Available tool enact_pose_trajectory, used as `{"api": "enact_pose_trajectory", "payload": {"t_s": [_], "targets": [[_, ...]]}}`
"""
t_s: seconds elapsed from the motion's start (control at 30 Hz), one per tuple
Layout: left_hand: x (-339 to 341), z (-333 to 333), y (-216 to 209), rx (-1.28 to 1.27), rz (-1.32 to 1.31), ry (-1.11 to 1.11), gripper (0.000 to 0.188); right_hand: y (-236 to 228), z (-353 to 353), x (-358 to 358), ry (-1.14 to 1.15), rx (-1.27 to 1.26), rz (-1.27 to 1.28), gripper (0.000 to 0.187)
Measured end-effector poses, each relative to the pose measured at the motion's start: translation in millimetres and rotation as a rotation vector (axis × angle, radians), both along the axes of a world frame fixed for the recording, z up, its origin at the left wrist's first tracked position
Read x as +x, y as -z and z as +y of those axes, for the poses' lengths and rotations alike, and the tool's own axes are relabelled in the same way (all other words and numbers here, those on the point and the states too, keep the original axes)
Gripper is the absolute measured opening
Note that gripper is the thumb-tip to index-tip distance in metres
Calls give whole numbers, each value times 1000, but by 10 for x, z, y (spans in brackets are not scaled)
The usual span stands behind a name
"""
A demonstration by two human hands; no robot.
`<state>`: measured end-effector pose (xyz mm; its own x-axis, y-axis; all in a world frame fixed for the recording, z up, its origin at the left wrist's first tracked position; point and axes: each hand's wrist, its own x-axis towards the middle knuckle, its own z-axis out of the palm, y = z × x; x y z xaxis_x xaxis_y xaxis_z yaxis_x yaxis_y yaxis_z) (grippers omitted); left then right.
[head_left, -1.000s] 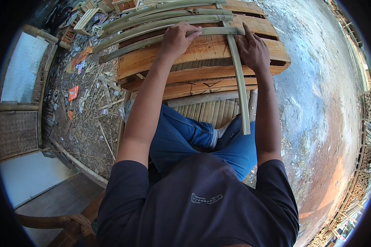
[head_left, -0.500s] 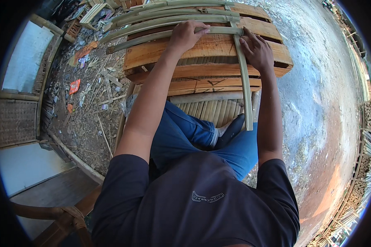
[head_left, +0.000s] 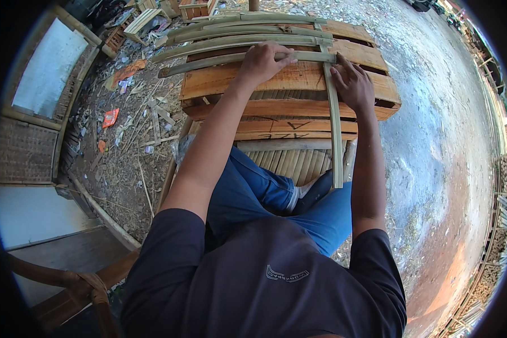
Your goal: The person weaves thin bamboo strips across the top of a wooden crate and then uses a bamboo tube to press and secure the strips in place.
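A wooden crate (head_left: pixel 298 107) of spaced planks lies before me, with several long bamboo slats (head_left: pixel 242 41) side by side across its top. My left hand (head_left: pixel 263 65) is closed on the nearest slat (head_left: pixel 208 63), thumb and fingers pinching it near its middle. At that slat's right end, my right hand (head_left: pixel 354 84) has its fingers bent and pressed against the tip. Beside the right hand, a crosswise bamboo strip (head_left: pixel 333 127) passes along the slats' right ends and hangs over the crate's near side toward my knee.
Below the crate is a bamboo-slatted bench (head_left: pixel 287 158), by my legs. Littered ground (head_left: pixel 132 127) with scraps and an orange-red wrapper (head_left: pixel 111 118) stretches left. Small wooden crates (head_left: pixel 197 8) stand beyond. A woven-panel wall (head_left: pixel 28 149) is at far left, pale concrete ground (head_left: pixel 428 169) at right.
The whole scene sits slightly lower in the picture, as the view has tilted up. Both hands keep their places on the nearest slat, with only slight finger movement.
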<state>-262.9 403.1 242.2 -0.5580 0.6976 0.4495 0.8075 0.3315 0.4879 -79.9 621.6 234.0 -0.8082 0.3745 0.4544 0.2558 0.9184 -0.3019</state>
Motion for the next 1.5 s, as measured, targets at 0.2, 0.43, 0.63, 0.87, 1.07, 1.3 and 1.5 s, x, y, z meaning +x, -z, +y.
{"api": "enact_pose_trajectory", "payload": {"t_s": [0.2, 0.43, 0.63, 0.87, 1.07, 1.3, 1.5], "targets": [[16, -13, 0, 14, 72, -2, 28, -15, -14, -19, -9, 25, 3, 56], [34, -11, 10, 65, 144, 12, 27, -31, -30, -28, -14, 23, -2, 56], [65, -3, 5, 49, 126, 10, 25, -38, -16, -23, -10, 17, 23, 55], [79, -22, -17, 51, 92, 14, 23, -54, -75, -16, 4, 7, 33, 54], [64, -34, -34, 39, 77, 13, 23, -67, -92, -28, 16, 1, 5, 56], [122, -3, -79, 39, 85, 16, 23, -69, -41, -1, 33, -25, -11, 56], [135, -20, -71, 35, 86, 4, 23, -86, -71, 6, 24, -17, -20, 56]]}}
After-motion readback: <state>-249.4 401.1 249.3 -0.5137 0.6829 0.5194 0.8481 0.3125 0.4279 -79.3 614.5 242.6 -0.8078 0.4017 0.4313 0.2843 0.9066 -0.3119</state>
